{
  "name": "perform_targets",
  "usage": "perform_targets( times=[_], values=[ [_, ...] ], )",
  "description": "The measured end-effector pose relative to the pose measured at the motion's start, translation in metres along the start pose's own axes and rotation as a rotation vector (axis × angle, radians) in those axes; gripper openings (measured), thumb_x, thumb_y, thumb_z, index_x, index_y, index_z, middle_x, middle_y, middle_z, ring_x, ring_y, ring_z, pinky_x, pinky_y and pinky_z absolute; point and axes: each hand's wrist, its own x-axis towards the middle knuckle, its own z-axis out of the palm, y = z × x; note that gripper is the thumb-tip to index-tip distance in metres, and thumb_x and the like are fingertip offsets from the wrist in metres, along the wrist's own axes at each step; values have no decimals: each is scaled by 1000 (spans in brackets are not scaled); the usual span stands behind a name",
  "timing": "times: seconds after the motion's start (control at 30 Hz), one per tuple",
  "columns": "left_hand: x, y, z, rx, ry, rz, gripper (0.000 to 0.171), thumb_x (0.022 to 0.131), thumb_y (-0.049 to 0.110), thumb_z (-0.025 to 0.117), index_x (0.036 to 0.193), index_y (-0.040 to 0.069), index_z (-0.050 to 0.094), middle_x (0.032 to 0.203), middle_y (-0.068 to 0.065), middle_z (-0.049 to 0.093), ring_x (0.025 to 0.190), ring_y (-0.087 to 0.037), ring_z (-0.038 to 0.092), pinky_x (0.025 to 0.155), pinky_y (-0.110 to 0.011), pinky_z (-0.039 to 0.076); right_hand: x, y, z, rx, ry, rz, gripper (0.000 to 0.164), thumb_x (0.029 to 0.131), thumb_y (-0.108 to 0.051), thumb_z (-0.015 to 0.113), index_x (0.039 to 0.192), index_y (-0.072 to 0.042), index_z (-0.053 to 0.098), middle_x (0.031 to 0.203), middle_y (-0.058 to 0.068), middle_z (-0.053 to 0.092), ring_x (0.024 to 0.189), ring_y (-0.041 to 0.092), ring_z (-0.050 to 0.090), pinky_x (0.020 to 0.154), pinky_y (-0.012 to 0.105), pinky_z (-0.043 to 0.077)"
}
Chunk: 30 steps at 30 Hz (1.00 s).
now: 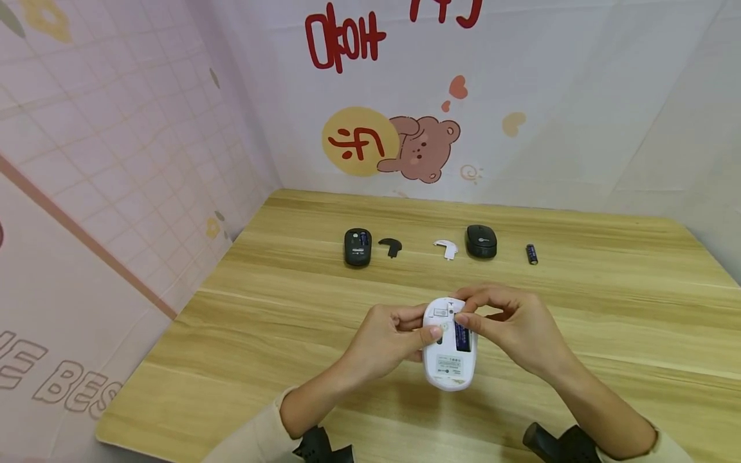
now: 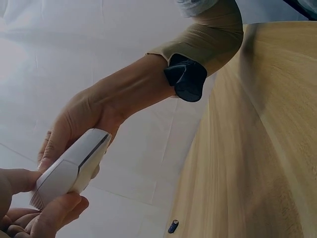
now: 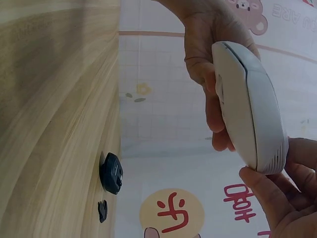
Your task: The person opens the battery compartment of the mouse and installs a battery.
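Observation:
A white computer mouse [image 1: 448, 373] is held underside up above the table, its battery compartment uncovered. Inside that compartment lies a dark blue battery [image 1: 462, 337]. My left hand [image 1: 384, 337] grips the mouse by its left side, thumb across the underside. At the mouse's far end, my right hand [image 1: 512, 321] has its thumb at the top of the battery and its fingers curled about the edge. The right wrist view shows the mouse [image 3: 260, 109] from the side, held between both hands. A white battery cover [image 1: 446, 248] lies farther back on the table.
On the wooden table [image 1: 278, 321], a black mouse [image 1: 357, 247] lies underside up with a battery visible, beside a black cover [image 1: 392, 247]. Another black mouse [image 1: 482, 241] sits upright, and a loose battery [image 1: 532, 254] lies to its right. A printed cloth wall stands behind.

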Motion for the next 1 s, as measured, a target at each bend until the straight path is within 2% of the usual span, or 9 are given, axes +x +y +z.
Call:
perform_targets(
  times=[0.27,0.8,1.0],
  values=[
    [1,1,0,7,19,-16,36,86,2,64,120,-7,57,102,-18,66,88,-24,66,66,-33,57,0,2,2,52,-1,-37,15,78,3,71,81,-7,60,97,8,67,93,10,62,64,29,57],
    [5,-3,2,45,29,-30,37,86,4,66,120,-7,57,101,-17,66,86,-23,66,65,-31,57,-1,7,3,-19,23,4,15,79,2,71,81,-9,60,98,8,67,94,7,61,63,28,57],
    [10,-4,1,55,21,-35,37,86,6,66,120,-5,58,100,-15,67,84,-22,67,64,-32,57,0,8,0,-15,17,7,12,85,-1,66,94,-6,60,96,3,65,92,9,61,66,27,57]
  ],
)
